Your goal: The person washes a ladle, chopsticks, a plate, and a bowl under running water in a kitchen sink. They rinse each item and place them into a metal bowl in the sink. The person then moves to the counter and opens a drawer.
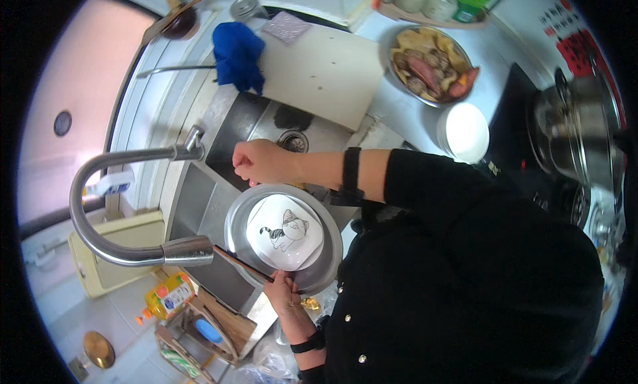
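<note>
A metal basin point(333, 234) sits over the divider of the double stainless steel sink point(199, 197). In it are stacked white dishes, the top one a plate point(264, 209) with a drawn cat. My left hand point(283, 292) is at the basin's near-left rim and holds what look like dark chopsticks point(244, 263), lying across the rim toward the faucet. My right hand point(264, 162) is above the other sink bowl, beyond the basin's right rim. Its fingers are curled in, with no object showing in them. The faucet point(187, 251) arches over the left bowl, its spout near the chopstick tips.
A white board point(324, 75) covers part of the right bowl, with a blue cloth point(238, 57) beside it. Farther right are a bowl of food point(428, 65), a white bowl point(466, 132) and a steel pot point(573, 130). A detergent bottle point(169, 297) and wooden rack point(224, 324) stand left.
</note>
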A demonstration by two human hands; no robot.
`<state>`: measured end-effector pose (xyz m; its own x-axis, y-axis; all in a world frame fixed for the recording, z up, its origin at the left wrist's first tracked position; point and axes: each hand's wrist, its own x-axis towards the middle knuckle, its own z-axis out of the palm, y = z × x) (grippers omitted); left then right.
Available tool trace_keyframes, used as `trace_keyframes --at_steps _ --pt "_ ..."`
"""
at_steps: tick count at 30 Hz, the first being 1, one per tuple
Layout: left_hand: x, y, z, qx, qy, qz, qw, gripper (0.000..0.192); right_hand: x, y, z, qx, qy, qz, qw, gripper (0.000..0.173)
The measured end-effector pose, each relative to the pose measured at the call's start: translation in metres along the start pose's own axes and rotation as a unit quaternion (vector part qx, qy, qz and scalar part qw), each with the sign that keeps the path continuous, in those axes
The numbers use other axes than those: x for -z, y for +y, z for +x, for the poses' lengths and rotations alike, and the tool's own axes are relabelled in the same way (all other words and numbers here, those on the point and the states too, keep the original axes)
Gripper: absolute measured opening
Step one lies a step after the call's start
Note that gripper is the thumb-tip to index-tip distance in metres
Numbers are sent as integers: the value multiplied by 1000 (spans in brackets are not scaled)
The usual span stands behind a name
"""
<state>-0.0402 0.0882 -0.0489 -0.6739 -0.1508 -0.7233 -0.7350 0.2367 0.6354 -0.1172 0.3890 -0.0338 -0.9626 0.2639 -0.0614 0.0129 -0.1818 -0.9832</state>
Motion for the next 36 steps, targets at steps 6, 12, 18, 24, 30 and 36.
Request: trace_keyframes --at_steps 6,12,18,24,30,36 --pt "0 3 -10 -60 -14 21 998 9 50 9 -126 -88 25 98 991 26" --pt "21 3 -22 -87 -73 -3 994 24 132 25 -301 -328 259 136 898 75" --pt "33 -12 -29 -118 -119 0 986 30 202 28 -357 -191 538 144 808 64" --pt "51 -20 -56 -113 -125 -24 985 26 231 43 -328 -210 523 127 816 39" --pt "76 -33 -70 -144 -98 -63 983 20 186 9 -324 -175 447 47 876 43" --pt "82 -51 -78 -154 -76 -76 982 17 90 -52 -240 -149 146 -2 978 42"
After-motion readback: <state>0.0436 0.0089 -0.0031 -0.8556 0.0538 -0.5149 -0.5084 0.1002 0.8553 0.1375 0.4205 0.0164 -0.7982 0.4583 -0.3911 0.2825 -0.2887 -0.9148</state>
